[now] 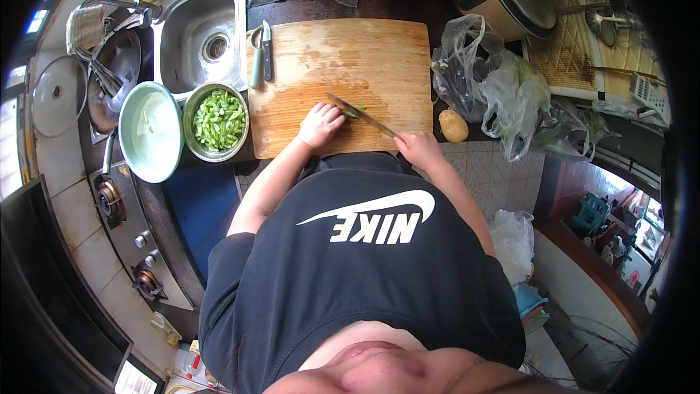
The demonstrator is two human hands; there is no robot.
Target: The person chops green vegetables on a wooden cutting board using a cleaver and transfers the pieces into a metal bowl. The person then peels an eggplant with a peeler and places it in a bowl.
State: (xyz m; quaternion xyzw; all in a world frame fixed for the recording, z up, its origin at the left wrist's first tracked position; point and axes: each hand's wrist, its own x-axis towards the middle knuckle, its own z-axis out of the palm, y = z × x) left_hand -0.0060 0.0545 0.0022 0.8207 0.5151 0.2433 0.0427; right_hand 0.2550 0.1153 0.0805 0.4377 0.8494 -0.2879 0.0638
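A wooden cutting board (339, 46) lies before me, damp in its middle. My right hand (420, 148) grips the handle of a kitchen knife (366, 116), whose blade slants up and to the left over the board. Green vegetable pieces (354, 111) lie at the blade. My left hand (322, 125) rests on the board with curled fingers near the knife; it seems to press on a green vegetable mostly hidden under it. Left of the board, a metal bowl (247, 137) is filled with cut green pieces (219, 120).
A peeler (256, 68) and a small dark-handled knife (267, 52) lie at the board's upper left. A pale green basin (150, 158) stands near the metal sink (180, 60). To the right are a potato (453, 125), plastic bags (514, 93) and a rice cooker (492, 0).
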